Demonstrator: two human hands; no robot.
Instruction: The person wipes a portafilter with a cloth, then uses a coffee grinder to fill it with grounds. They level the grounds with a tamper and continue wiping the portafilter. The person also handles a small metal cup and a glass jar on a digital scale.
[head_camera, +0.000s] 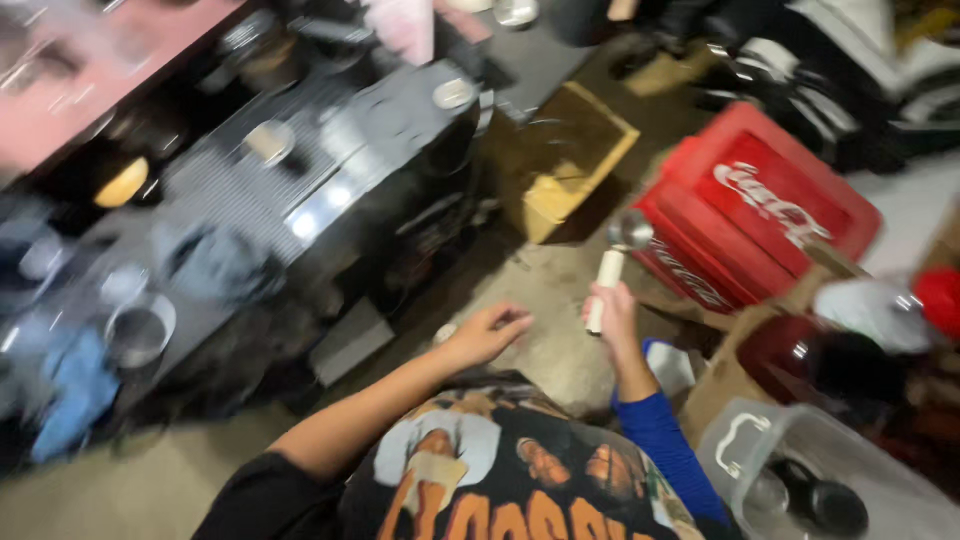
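Nearest the camera, at the lower right, sits a clear plastic bin (790, 470) with dark round items inside. Just above it, the right hand (615, 310), in a blue sleeve, grips the white handle of a metal scoop (618, 262), held upright with its bowl on top. The left hand (492, 332) hovers beside it, fingers loosely curled and empty. Farther off stand a red crate (760, 205), a cardboard box (570, 160) and a dark counter (300, 190).
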